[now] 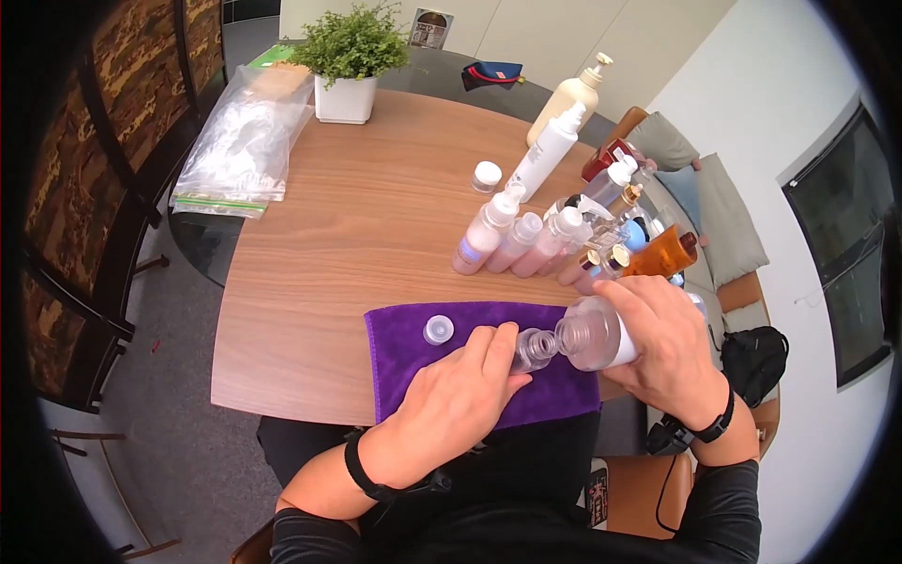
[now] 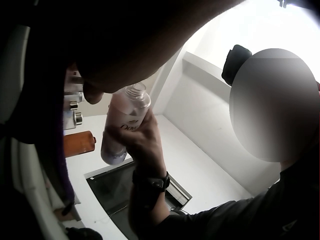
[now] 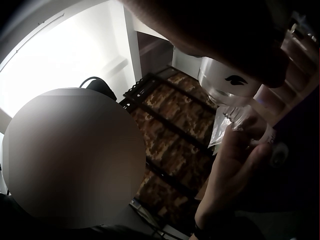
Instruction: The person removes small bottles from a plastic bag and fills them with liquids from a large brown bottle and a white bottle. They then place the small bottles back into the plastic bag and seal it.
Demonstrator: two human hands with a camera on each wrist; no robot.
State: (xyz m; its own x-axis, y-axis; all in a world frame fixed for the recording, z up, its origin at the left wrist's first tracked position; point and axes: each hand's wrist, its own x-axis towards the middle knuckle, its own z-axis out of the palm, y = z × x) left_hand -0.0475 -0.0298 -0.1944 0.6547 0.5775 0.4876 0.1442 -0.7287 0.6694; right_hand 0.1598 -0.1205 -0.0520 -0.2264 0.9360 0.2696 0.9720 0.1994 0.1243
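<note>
My left hand grips a small clear bottle above a purple cloth. From the right, my right hand holds a larger clear bottle with a white label, tipped so its uncapped neck meets the small bottle's open mouth. Dark lettering shows on the large bottle in the left wrist view. The right wrist view has the large bottle's dark bird-like mark above the small bottle. A translucent cap lies on the cloth, left of the hands.
Several pink bottles and other toiletries stand beyond the cloth, with an orange bottle near my right hand. Tall pump bottles and a white-lidded jar are farther back. A potted plant and plastic bag sit at far left.
</note>
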